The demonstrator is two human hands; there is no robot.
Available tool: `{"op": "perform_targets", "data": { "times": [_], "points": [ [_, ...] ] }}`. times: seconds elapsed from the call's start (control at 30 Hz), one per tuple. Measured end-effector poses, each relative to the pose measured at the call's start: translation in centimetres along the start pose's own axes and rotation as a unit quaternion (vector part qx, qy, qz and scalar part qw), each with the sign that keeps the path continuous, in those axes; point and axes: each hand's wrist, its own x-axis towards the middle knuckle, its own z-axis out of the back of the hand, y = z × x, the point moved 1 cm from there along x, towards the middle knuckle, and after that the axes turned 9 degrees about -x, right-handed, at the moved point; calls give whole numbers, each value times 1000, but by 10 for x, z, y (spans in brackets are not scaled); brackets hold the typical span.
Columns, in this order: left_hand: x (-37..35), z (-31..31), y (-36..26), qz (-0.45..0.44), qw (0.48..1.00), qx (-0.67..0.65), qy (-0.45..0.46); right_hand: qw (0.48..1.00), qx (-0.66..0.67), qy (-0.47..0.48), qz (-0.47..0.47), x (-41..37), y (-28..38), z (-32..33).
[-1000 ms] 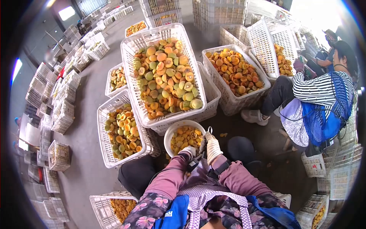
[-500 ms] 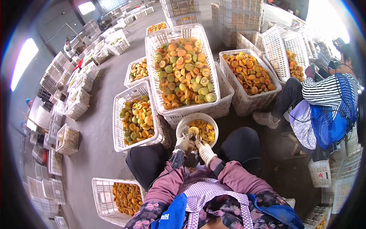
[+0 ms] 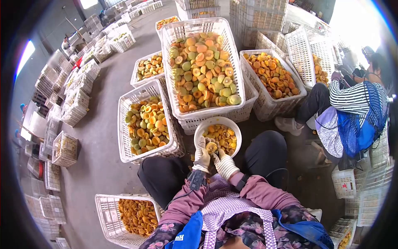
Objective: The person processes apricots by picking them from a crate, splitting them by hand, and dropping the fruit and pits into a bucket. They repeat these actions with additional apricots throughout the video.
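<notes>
My left hand, in a white-cuffed work glove, is closed around a cut apricot with its cut face up. Close beside it, my right hand in a matching glove has its fingers curled against the fruit. A small dark thing shows at its fingertips, too small to name. Both hands are over the near rim of a white bucket, which holds cut apricot pieces. Beyond the bucket, a large white crate full of cut apricots rests on another crate.
Crates of apricots stand at the left and right. A crate of darker pieces sits by my left side. At the right, a co-worker in a striped top sits among crates. Stacked crates line the far left.
The view has shifted slightly. My left hand has turned the cut apricot, whose face now shows above the fingers. Both hands stay together at the bucket.
</notes>
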Motion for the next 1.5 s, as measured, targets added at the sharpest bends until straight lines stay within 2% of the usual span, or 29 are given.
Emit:
{"op": "perform_targets", "data": {
  "times": [0.2,0.33,0.37,0.4,0.47,0.53,0.63,0.67,0.7,0.73,0.8,0.83,1.07,1.17,1.23,1.27,1.33,1.37,1.4,1.47,1.5],
  "points": [
    [-1,-9,-15,-32,999,-26,-3,1000,-3,-13,20,5,22,-2],
    [-6,-15,-33,-17,997,-68,40,999,-40,2,2,11,46,8],
    [-4,-15,-41,10,991,-111,76,1000,16,8,-13,14,36,0],
    [-8,-18,-43,10,992,-112,61,1000,15,9,-12,14,35,-3],
    [-14,-20,-43,-35,994,-67,84,966,259,7,-4,11,38,-4],
    [-16,-15,-41,-23,993,-94,74,951,308,34,-27,7,37,-6],
    [-16,-7,-36,-5,992,-103,78,955,293,24,-20,3,30,-9],
    [-18,-6,-34,0,992,-87,89,977,213,13,2,1,30,-7],
    [-20,-7,-29,-66,994,12,90,991,130,1,24,0,32,-3],
    [-20,-6,-27,-65,994,13,92,991,131,-1,23,-3,33,0],
    [-18,-3,-25,1,997,-59,45,999,-3,23,35,-7,35,7],
    [-21,-10,-28,8,999,-37,26,999,-24,15,38,-8,36,8],
    [-33,-22,-29,-15,1000,11,5,998,-28,18,49,-10,23,0],
    [-38,-28,-35,3,999,31,39,997,31,17,64,-6,15,-9],
    [-40,-32,-36,-50,995,69,48,997,-4,35,67,-5,5,-20],
    [-40,-31,-35,-48,995,73,50,997,-2,32,66,-6,3,-23],
    [-39,-31,-34,-107,987,77,88,973,199,97,-62,-3,0,-30],
    [-39,-33,-33,-134,983,93,89,996,-28,81,19,-12,48,18],
    [-36,-30,-37,-135,982,96,87,996,-24,82,20,-12,52,21],
    [-34,-33,-50,-179,936,268,140,988,-89,123,28,-13,60,29],
    [-37,-35,-51,-141,940,295,100,983,-116,140,12,-14,65,36]
  ]
}}
